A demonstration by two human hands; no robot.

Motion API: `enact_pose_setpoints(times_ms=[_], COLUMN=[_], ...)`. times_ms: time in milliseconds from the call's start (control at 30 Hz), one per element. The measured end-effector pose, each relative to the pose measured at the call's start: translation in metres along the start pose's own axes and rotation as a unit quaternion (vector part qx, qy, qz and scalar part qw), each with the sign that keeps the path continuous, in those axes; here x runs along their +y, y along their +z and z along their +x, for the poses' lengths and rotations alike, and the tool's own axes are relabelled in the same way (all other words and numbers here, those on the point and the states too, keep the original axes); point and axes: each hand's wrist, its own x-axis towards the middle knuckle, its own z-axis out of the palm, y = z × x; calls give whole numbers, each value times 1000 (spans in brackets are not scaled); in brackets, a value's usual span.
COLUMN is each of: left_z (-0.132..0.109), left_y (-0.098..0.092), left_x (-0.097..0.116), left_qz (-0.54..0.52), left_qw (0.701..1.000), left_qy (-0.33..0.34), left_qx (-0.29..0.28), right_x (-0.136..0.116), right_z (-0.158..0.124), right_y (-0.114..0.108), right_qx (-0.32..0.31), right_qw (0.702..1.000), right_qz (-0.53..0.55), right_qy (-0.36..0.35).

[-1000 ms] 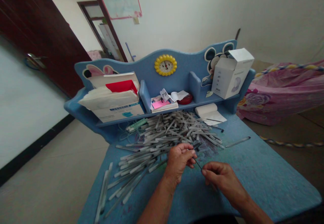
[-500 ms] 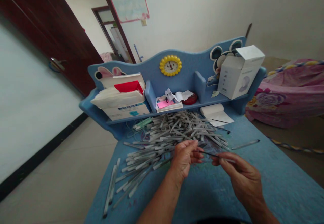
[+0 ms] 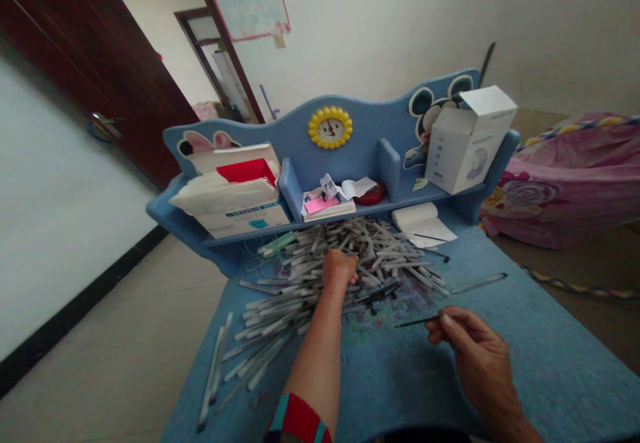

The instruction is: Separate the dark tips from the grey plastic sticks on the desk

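Note:
My right hand is closed in a pinch on a thin black pen refill, whose tip points left over the desk. My left hand reaches into the big heap of clear pen barrels at the back of the desk. Its fingers point down and away, mostly hidden behind the hand, so what they grip, if anything, does not show. Several black pen parts lie just right of the left hand. A lone pen barrel with a dark end rests beyond the right hand.
The blue desk has a raised shelf holding a paper-filled box, small papers and a white carton. A notepad lies behind the heap at right. Two barrels sit near the left edge.
My left hand has left the refill and moved away from me into the heap of barrels. The right hand still holds the refill, lower and clear of the left. The view has shifted slightly.

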Motion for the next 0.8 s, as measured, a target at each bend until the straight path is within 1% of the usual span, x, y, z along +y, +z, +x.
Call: enact_pose_setpoints(times_ms=[100, 200, 300, 400, 500, 567, 633, 700, 800], left_z=[2, -6, -20, -41, -69, -87, -103, -113, -118], left_y=[5, 4, -4, -16, -27, -32, -35, -37, -38], left_x=[3, 8, 13, 13, 4, -5, -14, -23, -32], left_qz=[-11, -53, -93, -110, -115, -110, -91, -64, -25], left_qw=[1000, 998, 992, 986, 980, 969, 961, 946, 911], left_qy=[5, 25, 70, 125, 162, 217, 253, 311, 411], left_qx=[16, 33, 41, 27, -2, -50, -67, -58, -29], right_x=[1, 4, 6, 2, -14, -30, -47, -62, -76], right_z=[-1, 0, 1, 5, 10, 12, 13, 11, 6], right_y=[-1, -5, -9, -11, -7, 2, 13, 26, 42], right_qx=[5, 5, 1, 0, -2, -2, -3, -4, -9], right_qw=[1000, 999, 999, 999, 999, 998, 995, 991, 984], right_qz=[2, 19, 34, 42, 47, 48, 48, 48, 31], right_qy=[16, 25, 22, 12, -13, -44, -82, -123, -176])
